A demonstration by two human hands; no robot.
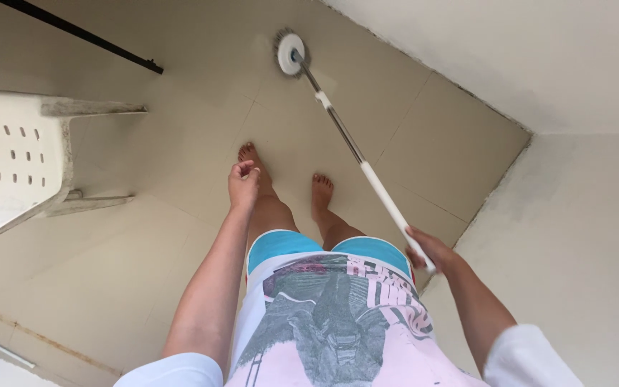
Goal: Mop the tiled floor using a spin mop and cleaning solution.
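- Two bare hands show from above, and only the right hand has anything in it: its grip is wrapped closed around the white upper end of a mop handle.
- From that grip the handle runs up and to the left in the head view, out past the person's bare feet, a long straight shaft slanting down to the floor.
- White sleeve near the hand, then a bare metal stretch, then another short white collar close to the far end.
- At the far end sits the round mop head, a white disc with a grey fringe, lying flat on the beige tiled floor close to the foot of the pale wall.
- So the mop head lies well ahead of the right hand along the handle's long axis; the feet stand between the two, to the left of the shaft.
- The left hand is well apart from the handle, hanging out in front of the left leg with fingers curled into a loose fist; nothing is visible inside it.
- Of the two, the right hand is plainly the nearer to the mop, being on it.
- A white plastic chair with a slotted back stands off to the left, apart from the mop and both hands.
- A dark rod lies across the far floor beyond the chair.
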